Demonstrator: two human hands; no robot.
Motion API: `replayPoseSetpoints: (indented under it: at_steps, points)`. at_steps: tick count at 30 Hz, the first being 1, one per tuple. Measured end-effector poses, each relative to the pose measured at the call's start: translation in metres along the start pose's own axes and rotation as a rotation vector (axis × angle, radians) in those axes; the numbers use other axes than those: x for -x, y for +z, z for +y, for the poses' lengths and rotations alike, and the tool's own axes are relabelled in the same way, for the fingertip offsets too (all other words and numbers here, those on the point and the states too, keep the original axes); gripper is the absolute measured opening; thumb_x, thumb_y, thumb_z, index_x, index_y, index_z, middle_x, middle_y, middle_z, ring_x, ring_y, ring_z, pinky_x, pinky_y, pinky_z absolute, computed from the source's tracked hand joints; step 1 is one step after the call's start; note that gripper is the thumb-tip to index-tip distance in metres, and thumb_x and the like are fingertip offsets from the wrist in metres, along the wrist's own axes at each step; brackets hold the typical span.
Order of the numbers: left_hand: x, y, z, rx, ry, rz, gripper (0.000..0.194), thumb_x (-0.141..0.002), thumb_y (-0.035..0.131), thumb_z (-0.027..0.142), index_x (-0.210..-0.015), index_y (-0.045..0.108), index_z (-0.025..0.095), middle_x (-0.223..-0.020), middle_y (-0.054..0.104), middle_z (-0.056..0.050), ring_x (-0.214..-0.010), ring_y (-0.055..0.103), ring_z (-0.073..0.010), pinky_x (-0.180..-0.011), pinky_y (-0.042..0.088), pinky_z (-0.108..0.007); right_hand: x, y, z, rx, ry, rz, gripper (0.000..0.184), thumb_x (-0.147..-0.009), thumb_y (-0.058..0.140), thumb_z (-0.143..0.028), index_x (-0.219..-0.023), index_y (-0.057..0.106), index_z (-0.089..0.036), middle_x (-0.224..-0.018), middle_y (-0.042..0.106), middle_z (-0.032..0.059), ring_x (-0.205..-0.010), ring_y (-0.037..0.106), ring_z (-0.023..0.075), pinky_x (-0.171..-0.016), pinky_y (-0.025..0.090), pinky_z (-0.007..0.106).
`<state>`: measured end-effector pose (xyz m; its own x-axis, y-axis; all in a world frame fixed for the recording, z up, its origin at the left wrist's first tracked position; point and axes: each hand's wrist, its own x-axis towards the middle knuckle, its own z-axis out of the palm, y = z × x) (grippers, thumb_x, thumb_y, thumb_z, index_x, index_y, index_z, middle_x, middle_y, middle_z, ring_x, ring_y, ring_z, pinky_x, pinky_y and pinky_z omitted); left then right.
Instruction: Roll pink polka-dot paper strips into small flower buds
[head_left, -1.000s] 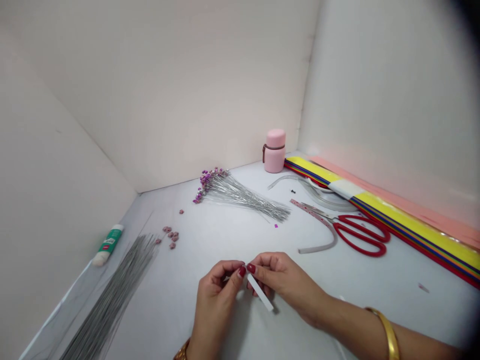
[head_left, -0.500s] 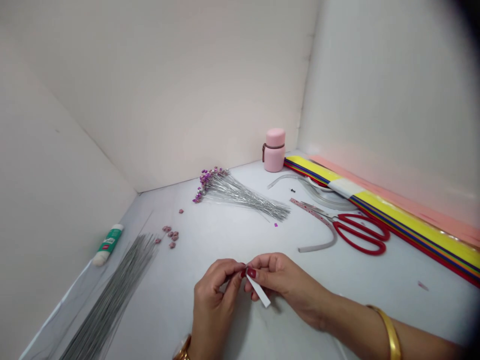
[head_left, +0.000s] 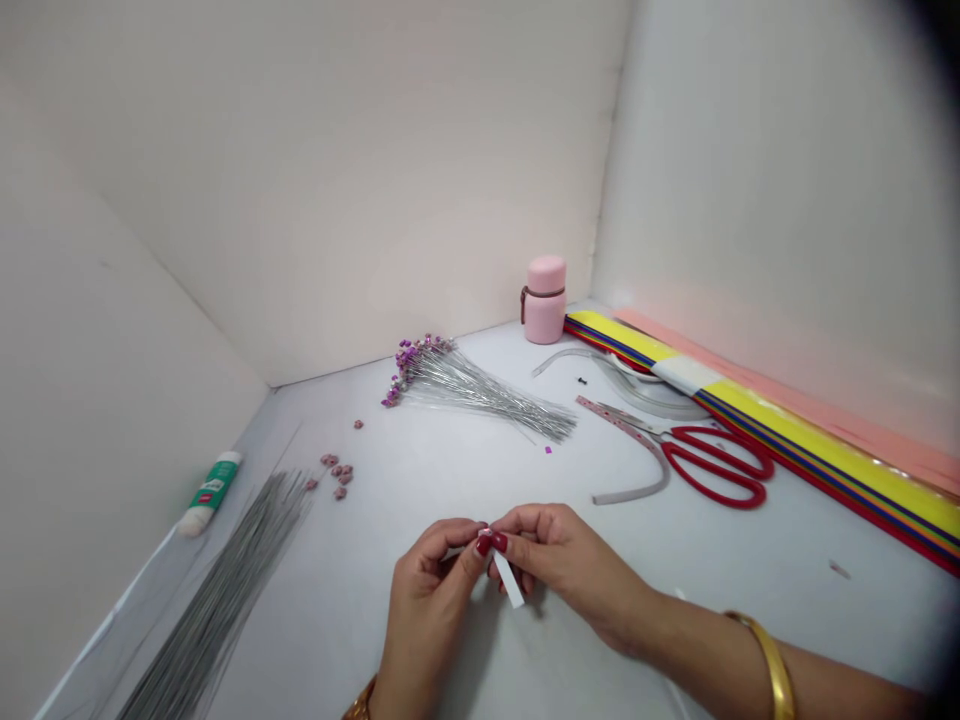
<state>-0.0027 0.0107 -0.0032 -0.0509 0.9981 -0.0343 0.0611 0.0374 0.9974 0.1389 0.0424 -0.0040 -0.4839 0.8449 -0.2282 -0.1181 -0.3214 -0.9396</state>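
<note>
My left hand (head_left: 431, 590) and my right hand (head_left: 559, 560) meet thumb to thumb low in the middle of the view, just above the white table (head_left: 450, 470). Both pinch a narrow white paper strip (head_left: 510, 582), whose free end sticks out down and to the right below my right fingers. The pinched end is hidden between the fingertips. A gold bangle (head_left: 772, 665) circles my right wrist.
Behind the hands lie a bundle of silver wires with purple tips (head_left: 465, 385), red scissors (head_left: 712, 462), a curled grey strip (head_left: 637, 480) and a pink jar (head_left: 544, 300). Coloured paper strips (head_left: 810, 430) run along the right wall. Plain wires (head_left: 217, 600), a glue stick (head_left: 208, 492) and small pink pieces (head_left: 337, 472) lie left.
The free end of the white strip has grown shorter as my fingers work it. Both hands stay in about the same place.
</note>
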Motion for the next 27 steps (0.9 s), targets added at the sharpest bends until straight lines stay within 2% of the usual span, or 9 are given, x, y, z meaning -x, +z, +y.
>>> replayPoseSetpoints:
  at_steps: [3, 7, 11, 16, 19, 24, 27]
  points:
    - [-0.0009, -0.0016, -0.0007, -0.017, 0.010, 0.036, 0.010, -0.073, 0.059, 0.023, -0.073, 0.065, 0.014, -0.071, 0.063, -0.003, -0.069, 0.057, -0.0139, -0.065, 0.044, -0.021, -0.0018, -0.0009, 0.0018, 0.030, 0.025, -0.001, 0.024, -0.070, 0.061, -0.034, -0.075, 0.062, -0.011, -0.052, 0.053, -0.0021, -0.044, 0.042, 0.0062, -0.045, 0.031, 0.019]
    - [-0.0002, -0.0022, -0.0010, -0.002, -0.073, 0.041, 0.012, -0.074, 0.059, 0.025, -0.075, 0.064, 0.015, -0.071, 0.066, -0.003, -0.068, 0.057, -0.0139, -0.064, 0.044, -0.022, -0.0033, -0.0013, 0.0019, 0.074, 0.043, 0.009, 0.019, -0.070, 0.061, -0.030, -0.072, 0.059, -0.011, -0.050, 0.051, -0.0035, -0.044, 0.042, 0.0059, -0.045, 0.031, 0.018]
    - [0.0000, -0.0018, -0.0010, 0.008, -0.097, 0.076, 0.014, -0.073, 0.060, 0.027, -0.075, 0.064, 0.014, -0.069, 0.067, -0.003, -0.066, 0.058, -0.0129, -0.064, 0.044, -0.021, -0.0019, -0.0004, 0.0014, 0.113, 0.052, -0.005, 0.019, -0.071, 0.058, -0.030, -0.068, 0.057, -0.012, -0.050, 0.053, -0.0022, -0.044, 0.044, 0.0067, -0.044, 0.031, 0.018]
    - [-0.0004, -0.0021, -0.0029, -0.009, -0.109, 0.088, 0.015, -0.072, 0.061, 0.028, -0.073, 0.064, 0.013, -0.069, 0.067, -0.003, -0.065, 0.058, -0.0131, -0.062, 0.046, -0.021, 0.0007, 0.0013, -0.0024, 0.144, 0.018, -0.036, 0.020, -0.073, 0.057, -0.030, -0.064, 0.056, -0.012, -0.051, 0.052, -0.0022, -0.046, 0.044, 0.0069, -0.046, 0.031, 0.018]
    - [0.0008, -0.0033, -0.0048, -0.088, -0.028, 0.072, 0.014, -0.074, 0.058, 0.027, -0.075, 0.064, 0.014, -0.072, 0.068, -0.004, -0.068, 0.059, -0.0142, -0.064, 0.047, -0.022, 0.0012, 0.0017, -0.0039, 0.149, 0.006, -0.038, 0.020, -0.072, 0.057, -0.031, -0.064, 0.055, -0.012, -0.050, 0.051, -0.0028, -0.046, 0.043, 0.0067, -0.046, 0.030, 0.018]
    - [0.0038, -0.0064, -0.0051, -0.335, 0.211, 0.029, 0.011, -0.077, 0.055, 0.021, -0.079, 0.065, 0.017, -0.075, 0.067, -0.004, -0.071, 0.061, -0.0149, -0.066, 0.047, -0.023, 0.0010, 0.0009, -0.0030, 0.098, 0.046, -0.022, 0.017, -0.072, 0.056, -0.028, -0.065, 0.054, -0.013, -0.049, 0.051, -0.0029, -0.044, 0.042, 0.0065, -0.045, 0.030, 0.019]
    - [0.0042, -0.0072, -0.0026, -0.427, 0.297, -0.003, 0.014, -0.078, 0.052, 0.018, -0.083, 0.065, 0.018, -0.079, 0.067, -0.005, -0.073, 0.061, -0.0155, -0.067, 0.048, -0.024, 0.0009, 0.0003, -0.0036, 0.053, 0.040, -0.037, 0.017, -0.073, 0.055, -0.028, -0.069, 0.055, -0.012, -0.051, 0.054, -0.0014, -0.046, 0.044, 0.0070, -0.048, 0.031, 0.020]
